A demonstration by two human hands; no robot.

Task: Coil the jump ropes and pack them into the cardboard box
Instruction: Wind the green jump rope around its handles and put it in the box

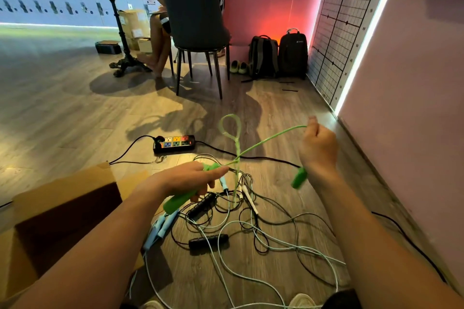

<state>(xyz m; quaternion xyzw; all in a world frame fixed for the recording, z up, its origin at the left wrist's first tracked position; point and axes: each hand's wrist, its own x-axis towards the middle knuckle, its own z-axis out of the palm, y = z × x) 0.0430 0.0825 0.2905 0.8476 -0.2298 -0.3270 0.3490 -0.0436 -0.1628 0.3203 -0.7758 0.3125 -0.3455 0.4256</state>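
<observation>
Tangled on the wood-plank floor (75, 113) just past the forearms lies a heap of jump ropes (251, 228), thin black and white cords with slim black and pale-blue grips. The open brown cardboard box (62, 195) stands beside it on the left. Above the heap the left hand (190, 178) wraps round one matte, cylindrical green handle (180, 199) of the green jump rope (237, 158), whose glossy cord springs into a loop and runs to the right hand (319, 148), which pinches it in curled fingers, with the second green handle (298, 178) dangling below that wrist.

Dim, red glow, motion blur
</observation>
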